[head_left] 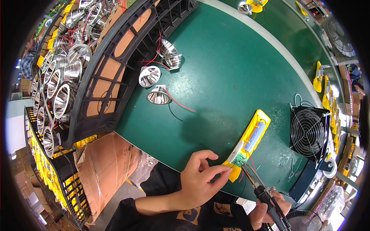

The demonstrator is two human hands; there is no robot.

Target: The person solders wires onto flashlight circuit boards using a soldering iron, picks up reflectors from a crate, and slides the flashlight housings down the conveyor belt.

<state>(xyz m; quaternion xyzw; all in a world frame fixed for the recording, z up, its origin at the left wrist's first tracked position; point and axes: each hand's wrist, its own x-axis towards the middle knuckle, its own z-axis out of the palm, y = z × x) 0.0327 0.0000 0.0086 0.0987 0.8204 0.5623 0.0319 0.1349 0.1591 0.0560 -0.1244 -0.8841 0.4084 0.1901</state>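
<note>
My left hand (198, 181) pinches the near end of a long yellow plastic housing (250, 140) that lies on the green table (231, 69). The housing holds a silver-blue cylindrical cell and a small green circuit board (241, 158) at its near end, with red and black wires. My right hand (269, 210) grips a black-handled soldering iron (266, 194), its metal tip at the circuit board.
Several shiny metal reflector cups with red and black wires (156, 79) lie on the table's far left. A black plastic crate (115, 65) full of reflectors stands left. A small black fan (308, 133) sits right of the housing. Cardboard (108, 161) lies below the table edge.
</note>
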